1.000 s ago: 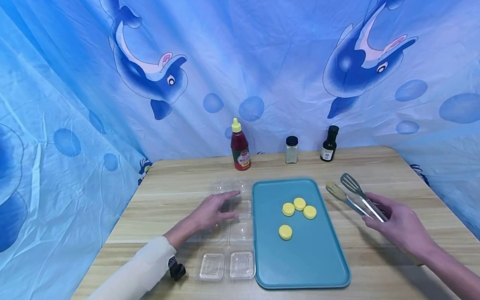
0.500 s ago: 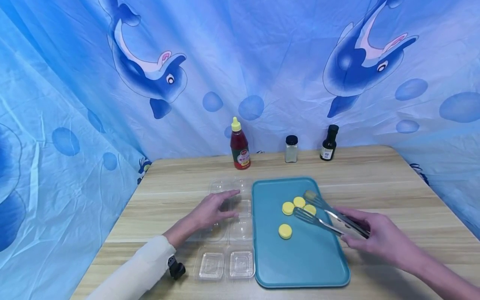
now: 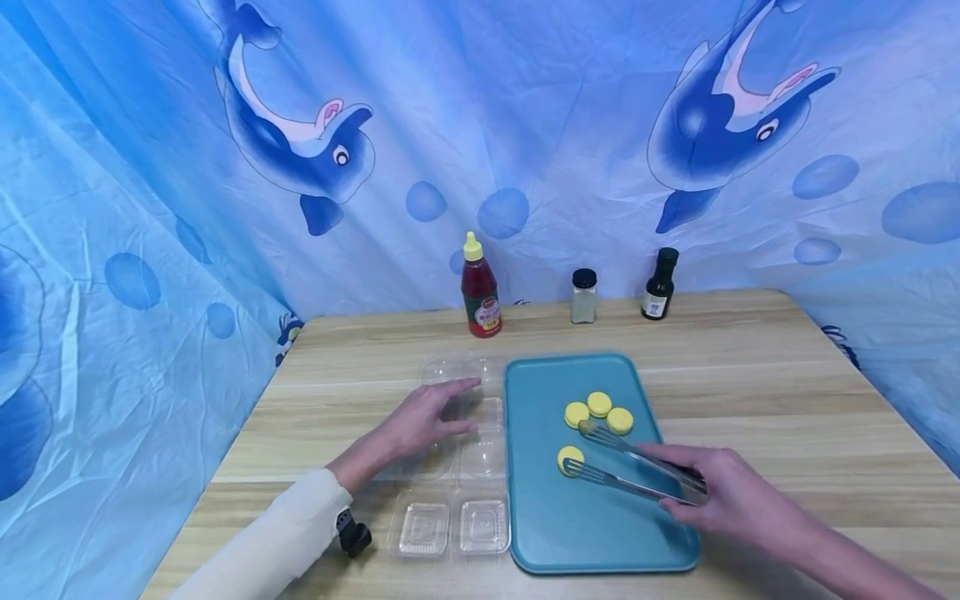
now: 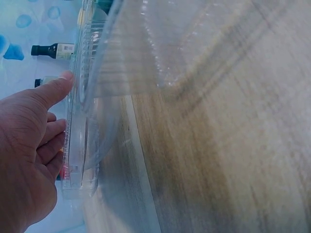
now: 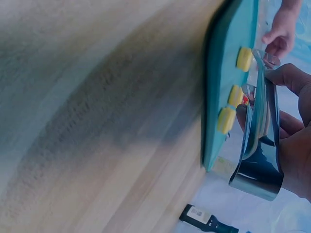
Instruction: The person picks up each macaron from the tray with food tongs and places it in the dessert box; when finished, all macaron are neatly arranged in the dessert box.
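Observation:
My right hand (image 3: 731,493) grips a pair of metal tongs (image 3: 617,482) with slotted tips, low over the blue tray (image 3: 600,533). The tongs are spread. One tip overlaps the nearest yellow macaron (image 3: 568,457); the other lies between it and a group of three macarons (image 3: 599,404) farther back. In the right wrist view, thumb and fingers lie on both sides of the tongs (image 5: 262,165). My left hand (image 3: 420,423) rests at the clear plastic compartment box (image 3: 483,529), thumb and fingers relaxed. In the left wrist view, its fingertips are at the box's edge (image 4: 80,179).
Along the table's back edge stand a red sauce bottle (image 3: 482,300) with a yellow cap, a small black-lidded jar (image 3: 583,298) and a dark bottle (image 3: 657,287). Behind them hangs a blue dolphin-print curtain (image 3: 570,150). The tray's left rim adjoins the plastic box.
My right hand has moved left and toward the front with the tongs, from beside the tray to over the macarons. The left hand has stayed in place.

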The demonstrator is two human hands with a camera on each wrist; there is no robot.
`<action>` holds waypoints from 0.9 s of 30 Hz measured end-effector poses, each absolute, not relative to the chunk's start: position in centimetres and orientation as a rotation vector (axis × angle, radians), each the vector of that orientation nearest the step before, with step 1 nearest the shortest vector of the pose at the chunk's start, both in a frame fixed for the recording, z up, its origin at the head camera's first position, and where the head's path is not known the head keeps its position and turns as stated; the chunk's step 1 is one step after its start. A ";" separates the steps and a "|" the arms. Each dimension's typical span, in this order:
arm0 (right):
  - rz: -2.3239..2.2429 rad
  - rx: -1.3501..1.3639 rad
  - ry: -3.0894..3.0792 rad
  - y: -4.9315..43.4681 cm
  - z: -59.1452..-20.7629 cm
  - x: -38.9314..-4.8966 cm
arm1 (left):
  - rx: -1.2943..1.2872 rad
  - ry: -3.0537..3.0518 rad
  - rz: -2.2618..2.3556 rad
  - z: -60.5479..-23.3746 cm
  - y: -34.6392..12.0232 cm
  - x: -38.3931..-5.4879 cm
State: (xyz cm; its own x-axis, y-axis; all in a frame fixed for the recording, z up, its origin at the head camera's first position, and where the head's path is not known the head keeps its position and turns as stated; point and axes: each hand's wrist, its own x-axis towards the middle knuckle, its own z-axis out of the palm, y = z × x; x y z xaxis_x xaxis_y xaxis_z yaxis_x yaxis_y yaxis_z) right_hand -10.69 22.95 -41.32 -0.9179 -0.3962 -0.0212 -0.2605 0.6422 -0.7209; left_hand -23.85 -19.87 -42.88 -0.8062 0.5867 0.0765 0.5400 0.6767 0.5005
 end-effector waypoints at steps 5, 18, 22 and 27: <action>-1.153 -0.525 2.619 22.5 -41.8 -10.7 | 0.948 2.797 0.779 -42.9 -19.9 -23.9; -1.116 -0.496 2.606 21.8 -42.0 -10.8 | 0.922 2.794 0.791 -42.8 -19.9 -23.8; -1.113 -0.512 2.593 22.0 -42.0 -10.9 | 0.923 2.793 0.792 -42.8 -19.9 -23.8; -1.120 -0.535 2.584 22.1 -42.1 -10.9 | 0.923 2.791 0.795 -42.8 -19.9 -23.8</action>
